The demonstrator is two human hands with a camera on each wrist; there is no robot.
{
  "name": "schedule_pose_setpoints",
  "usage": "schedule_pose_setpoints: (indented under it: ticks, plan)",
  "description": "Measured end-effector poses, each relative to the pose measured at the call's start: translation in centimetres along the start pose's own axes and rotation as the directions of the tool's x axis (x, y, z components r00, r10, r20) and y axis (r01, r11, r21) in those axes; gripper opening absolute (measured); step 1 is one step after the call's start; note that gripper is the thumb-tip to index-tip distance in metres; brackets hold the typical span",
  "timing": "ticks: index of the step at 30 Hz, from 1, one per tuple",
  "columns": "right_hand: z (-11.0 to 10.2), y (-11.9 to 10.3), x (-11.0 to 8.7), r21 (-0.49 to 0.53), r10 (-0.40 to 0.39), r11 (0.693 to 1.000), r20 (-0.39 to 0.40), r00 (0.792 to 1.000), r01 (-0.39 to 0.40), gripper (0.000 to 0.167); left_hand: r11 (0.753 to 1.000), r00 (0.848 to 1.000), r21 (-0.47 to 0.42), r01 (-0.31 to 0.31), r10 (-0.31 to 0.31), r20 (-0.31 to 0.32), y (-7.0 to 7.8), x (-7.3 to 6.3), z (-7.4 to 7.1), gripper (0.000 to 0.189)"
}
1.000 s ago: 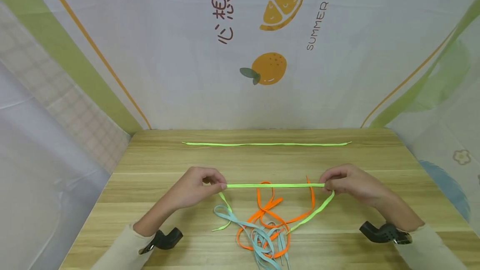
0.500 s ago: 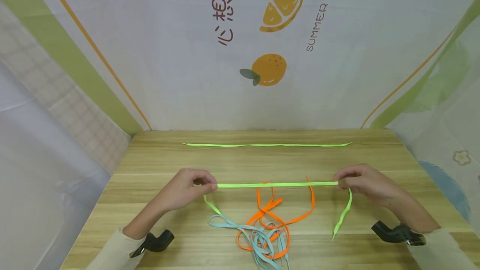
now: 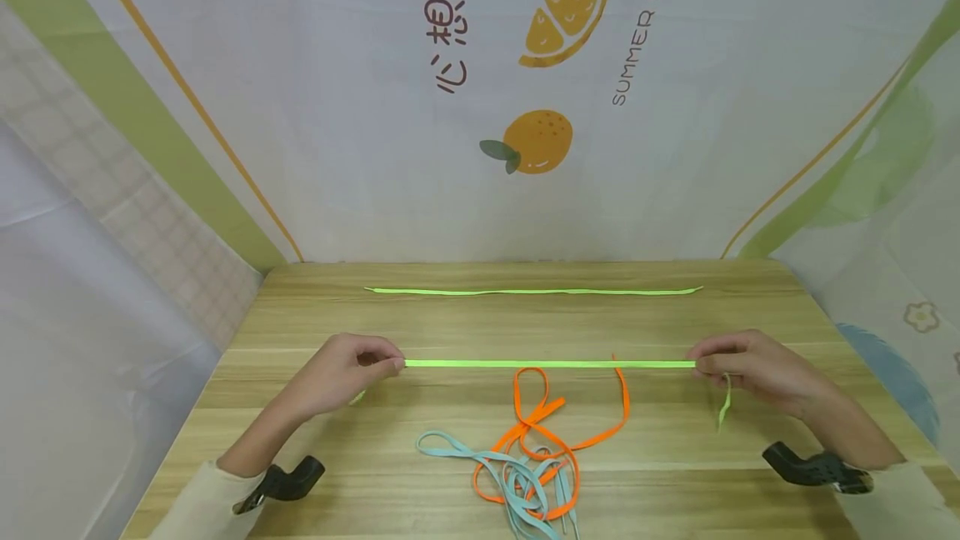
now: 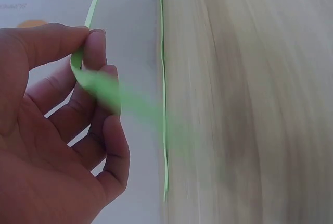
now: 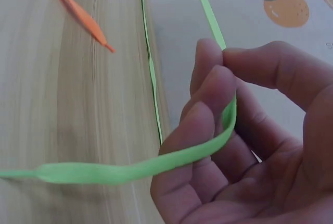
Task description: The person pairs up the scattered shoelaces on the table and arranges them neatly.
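A flat neon green shoelace (image 3: 547, 364) is stretched taut and level between the two hands. My left hand (image 3: 345, 373) pinches it between thumb and forefinger near one end, and the loose tail (image 4: 130, 104) swings blurred below the fingers. At the other end my right hand (image 3: 757, 369) pinches the lace the same way; its tail (image 5: 119, 172) hangs across the fingers in the right wrist view. A second green shoelace (image 3: 532, 292) lies straight along the back of the table. An orange shoelace (image 3: 536, 423) and a light blue shoelace (image 3: 517, 473) lie tangled in front.
The wooden table (image 3: 300, 440) ends at a white cloth backdrop (image 3: 375, 148) printed with oranges. Cloth also hangs along both sides. Each wrist carries a black camera mount (image 3: 288, 482).
Both hands have moved apart, drawing the green shoelace out longer between them. Its tails have grown shorter and swung clear of the tangled laces.
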State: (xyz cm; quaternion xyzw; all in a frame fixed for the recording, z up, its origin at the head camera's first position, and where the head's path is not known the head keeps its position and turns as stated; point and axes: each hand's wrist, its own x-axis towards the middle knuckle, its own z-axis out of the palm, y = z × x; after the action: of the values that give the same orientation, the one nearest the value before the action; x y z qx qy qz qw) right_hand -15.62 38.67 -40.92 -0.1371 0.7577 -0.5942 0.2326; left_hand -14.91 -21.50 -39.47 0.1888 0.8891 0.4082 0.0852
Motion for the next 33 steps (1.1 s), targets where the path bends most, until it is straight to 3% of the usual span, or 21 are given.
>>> schedule_pose_setpoints:
  ticks: [6,17,25,33]
  plan:
    - [-1.1,0.7,-0.4,0.006,0.027,1.000,-0.024,0.999,-0.027,0.030,0.999,0.999,0.036,0.040,-0.039,-0.025,-1.0,-0.3,-1.0,0.019]
    - [-3.1,2.1,-1.5,-0.014,0.082,0.996,-0.093,0.992,-0.084,0.028,0.992,0.992,0.010,0.123,-0.123,-0.038,-3.0,-0.7,-2.5,0.022]
    - [-4.1,2.9,-1.9,0.014,0.139,0.990,-0.136,0.981,-0.138,0.025,0.989,0.987,0.033,0.147,-0.144,-0.067,-4.1,-1.0,-3.5,0.024]
    - [-5.1,3.5,-2.2,0.078,0.124,0.990,-0.151,0.981,-0.113,0.035,0.988,0.985,0.026,0.155,-0.152,-0.086,-5.0,-0.8,-4.2,0.023]
